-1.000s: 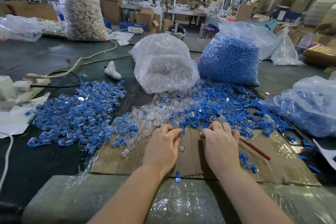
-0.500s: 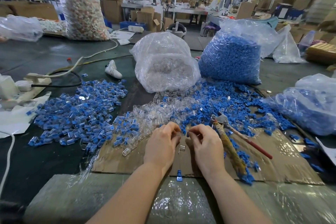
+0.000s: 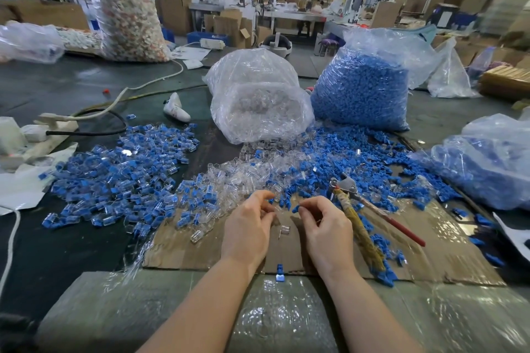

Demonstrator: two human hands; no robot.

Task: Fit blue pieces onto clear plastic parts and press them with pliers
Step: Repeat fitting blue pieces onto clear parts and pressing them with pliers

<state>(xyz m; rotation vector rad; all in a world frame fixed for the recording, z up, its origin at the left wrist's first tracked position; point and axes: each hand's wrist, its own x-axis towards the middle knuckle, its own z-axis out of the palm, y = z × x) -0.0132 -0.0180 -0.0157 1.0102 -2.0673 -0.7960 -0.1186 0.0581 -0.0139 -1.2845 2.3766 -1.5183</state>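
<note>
Both hands hover over the cardboard sheet point(image 3: 430, 252), fingertips close together. My right hand point(image 3: 325, 228) pinches a small blue piece point(image 3: 295, 208) between thumb and forefinger. My left hand point(image 3: 248, 228) has its fingers curled round what looks like a clear plastic part, mostly hidden. Another clear part point(image 3: 284, 230) lies on the cardboard between the hands. The pliers point(image 3: 348, 189), with one tape-wrapped handle and one red handle, lie just right of my right hand, untouched. Loose blue pieces point(image 3: 347, 157) and clear parts point(image 3: 246, 175) are heaped just beyond the hands.
A pile of fitted blue-and-clear parts point(image 3: 123, 178) covers the table at left. Behind stand a bag of clear parts point(image 3: 258, 106) and a bag of blue pieces point(image 3: 361, 89); another bag point(image 3: 487, 160) sits at right. One fitted part point(image 3: 279, 272) lies at the cardboard's near edge. Cables and a power strip point(image 3: 43, 135) run at far left.
My right hand has left the pliers, which now lie on the cardboard, and has moved left toward my left hand with a blue piece in its fingertips.
</note>
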